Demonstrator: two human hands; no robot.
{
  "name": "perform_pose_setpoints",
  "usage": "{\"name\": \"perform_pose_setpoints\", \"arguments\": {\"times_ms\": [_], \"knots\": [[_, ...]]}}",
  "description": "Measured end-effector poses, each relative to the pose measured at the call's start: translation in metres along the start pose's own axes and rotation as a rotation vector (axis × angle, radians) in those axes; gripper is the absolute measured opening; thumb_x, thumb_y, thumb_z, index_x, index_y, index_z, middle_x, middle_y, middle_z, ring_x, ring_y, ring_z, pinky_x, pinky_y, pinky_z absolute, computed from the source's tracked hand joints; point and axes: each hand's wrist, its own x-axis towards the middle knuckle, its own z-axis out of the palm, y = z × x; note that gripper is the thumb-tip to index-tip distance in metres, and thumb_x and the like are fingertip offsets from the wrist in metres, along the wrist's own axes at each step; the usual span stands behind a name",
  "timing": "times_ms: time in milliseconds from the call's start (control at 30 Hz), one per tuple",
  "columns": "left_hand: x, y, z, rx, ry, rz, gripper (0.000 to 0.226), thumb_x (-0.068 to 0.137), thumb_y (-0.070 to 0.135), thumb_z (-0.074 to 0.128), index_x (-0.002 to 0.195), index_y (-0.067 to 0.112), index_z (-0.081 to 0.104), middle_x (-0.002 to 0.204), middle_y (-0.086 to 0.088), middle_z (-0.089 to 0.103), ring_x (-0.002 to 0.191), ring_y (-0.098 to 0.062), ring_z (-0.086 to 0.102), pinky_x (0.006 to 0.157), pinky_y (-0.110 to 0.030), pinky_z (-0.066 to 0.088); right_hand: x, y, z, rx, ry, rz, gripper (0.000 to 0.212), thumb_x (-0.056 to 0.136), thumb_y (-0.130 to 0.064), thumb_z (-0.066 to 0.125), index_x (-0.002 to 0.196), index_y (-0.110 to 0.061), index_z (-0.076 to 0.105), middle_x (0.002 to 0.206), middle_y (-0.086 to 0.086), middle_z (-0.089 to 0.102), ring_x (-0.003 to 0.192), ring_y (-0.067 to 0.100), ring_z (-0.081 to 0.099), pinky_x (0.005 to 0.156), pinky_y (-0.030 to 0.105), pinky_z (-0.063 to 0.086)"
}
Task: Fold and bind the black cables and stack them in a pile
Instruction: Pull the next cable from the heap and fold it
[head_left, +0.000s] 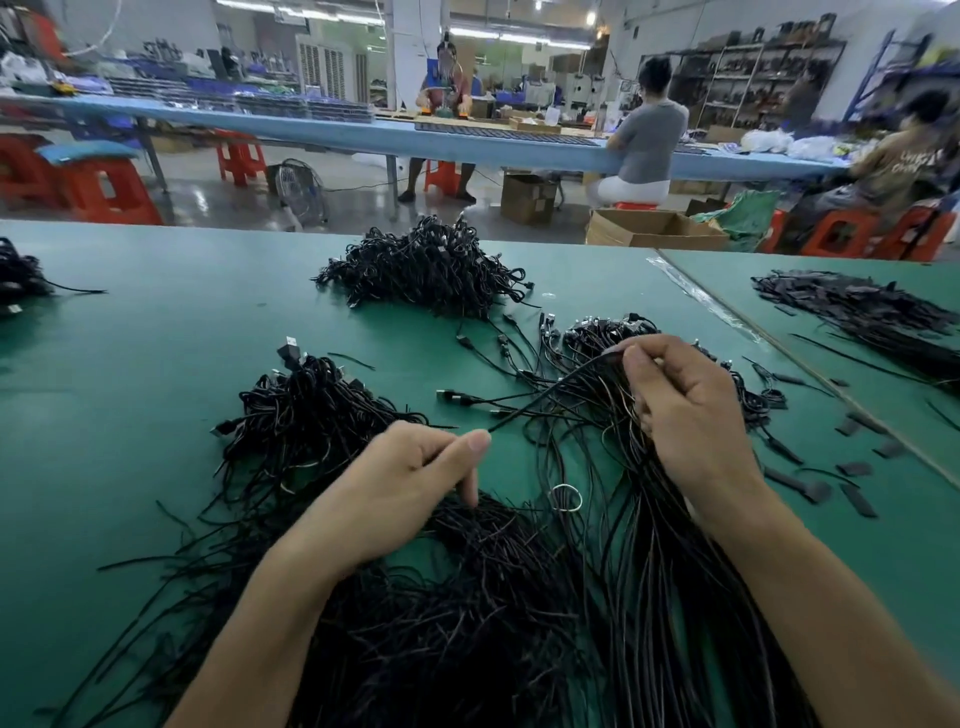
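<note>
My right hand (685, 415) pinches one thin black cable (550, 392) between thumb and fingers, above a bundle of long loose black cables (670, 571). The cable runs down-left, and its free end stops beside the thumb tip of my left hand (400, 488). That hand's fingers are loosely curled, with one finger pointing down onto a heap of short thin black strands (467, 613); I see nothing gripped in it. A pile of folded cables (311, 415) lies left of my left hand. A larger pile (426, 270) sits farther back.
The green table (130, 389) also bears a small metal ring (566, 499), loose USB plug ends (498, 338) and short black strips (857, 470) at the right. Another black heap (862, 312) lies past the table seam, and one more (15, 280) at the left edge. People sit at a blue bench behind.
</note>
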Motion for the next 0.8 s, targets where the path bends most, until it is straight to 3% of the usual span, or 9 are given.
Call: {"name": "perform_pose_setpoints", "arguments": {"times_ms": [67, 133, 200, 267, 367, 467, 567, 700, 800], "knots": [[-0.005, 0.008, 0.003, -0.078, -0.223, 0.009, 0.059, 0.094, 0.067, 0.039, 0.064, 0.025, 0.067, 0.048, 0.008, 0.028, 0.044, -0.016, 0.025, 0.054, -0.037, 0.047, 0.001, -0.001, 0.003, 0.015, -0.038, 0.013, 0.025, 0.102, -0.02, 0.052, 0.087, -0.033, 0.068, 0.059, -0.017, 0.051, 0.057, 0.006, 0.041, 0.055, 0.022, 0.036], [-0.011, 0.017, 0.007, -0.224, -0.484, 0.098, 0.054, 0.096, 0.063, 0.042, 0.064, 0.026, 0.065, 0.049, 0.003, 0.028, 0.042, -0.015, 0.022, 0.042, -0.025, 0.029, -0.001, -0.002, 0.009, -0.008, -0.111, 0.022, 0.021, 0.1, -0.024, 0.055, 0.086, -0.032, 0.07, 0.06, -0.013, 0.056, 0.056, 0.006, 0.043, 0.051, 0.021, 0.038], [-0.015, 0.024, 0.012, -0.49, -0.611, 0.172, 0.046, 0.099, 0.054, 0.048, 0.067, 0.024, 0.064, 0.049, -0.006, 0.025, 0.041, -0.015, 0.02, 0.042, -0.018, 0.023, -0.006, -0.002, 0.016, -0.146, -0.229, 0.023, 0.017, 0.098, -0.026, 0.059, 0.086, -0.029, 0.07, 0.065, -0.005, 0.064, 0.054, 0.007, 0.046, 0.05, 0.023, 0.04], [-0.015, 0.025, 0.016, -0.828, -0.535, 0.169, 0.042, 0.1, 0.046, 0.053, 0.071, 0.018, 0.064, 0.049, -0.002, 0.03, 0.04, -0.009, 0.024, 0.039, -0.014, 0.029, -0.018, 0.001, 0.024, -0.275, -0.457, 0.041, 0.013, 0.097, -0.026, 0.061, 0.088, -0.028, 0.07, 0.067, -0.003, 0.066, 0.052, 0.007, 0.046, 0.049, 0.024, 0.041], [-0.004, 0.018, 0.021, -1.106, -0.13, 0.168, 0.04, 0.1, 0.04, 0.05, 0.083, 0.011, 0.072, 0.056, 0.007, 0.045, 0.044, -0.004, 0.041, 0.041, -0.016, 0.041, -0.039, 0.002, 0.031, -0.336, -0.692, -0.012, 0.019, 0.097, -0.03, 0.062, 0.079, -0.033, 0.067, 0.056, -0.016, 0.057, 0.048, 0.002, 0.042, 0.048, 0.017, 0.035], [0.009, 0.008, 0.029, -1.045, 0.232, 0.16, 0.041, 0.097, 0.034, 0.043, 0.097, 0.011, 0.076, 0.075, -0.001, 0.066, 0.069, -0.012, 0.066, 0.064, -0.023, 0.056, -0.051, -0.006, 0.028, -0.341, -0.708, -0.084, 0.035, 0.099, -0.03, 0.059, 0.065, -0.039, 0.056, 0.054, -0.014, 0.052, 0.05, 0.003, 0.042, 0.051, 0.014, 0.032], [0.014, -0.001, 0.035, -0.619, 0.413, 0.153, 0.038, 0.096, 0.036, 0.041, 0.108, 0.014, 0.07, 0.096, -0.001, 0.075, 0.097, -0.017, 0.071, 0.084, -0.026, 0.058, -0.055, -0.018, 0.018, -0.328, -0.712, -0.105, 0.024, 0.099, -0.031, 0.058, 0.077, -0.027, 0.067, 0.063, -0.01, 0.06, 0.054, 0.005, 0.049, 0.052, 0.018, 0.036], [0.006, 0.006, 0.041, -0.348, 0.098, 0.111, 0.033, 0.104, 0.025, 0.04, 0.092, 0.015, 0.069, 0.075, -0.001, 0.074, 0.064, -0.013, 0.07, 0.058, -0.019, 0.054, -0.044, -0.031, 0.005, -0.252, -0.567, -0.141, 0.018, 0.093, -0.033, 0.063, 0.083, -0.023, 0.073, 0.068, -0.01, 0.065, 0.051, 0.007, 0.05, 0.047, 0.022, 0.04], [0.0, 0.015, 0.041, -0.418, -0.092, 0.034, 0.045, 0.099, 0.046, 0.04, 0.075, 0.022, 0.07, 0.049, 0.002, 0.058, 0.037, -0.009, 0.049, 0.04, -0.017, 0.039, -0.033, -0.038, 0.003, -0.183, -0.434, -0.183, 0.016, 0.082, -0.037, 0.074, 0.077, -0.022, 0.074, 0.062, -0.005, 0.062, 0.051, 0.007, 0.048, 0.049, 0.021, 0.041]]}}
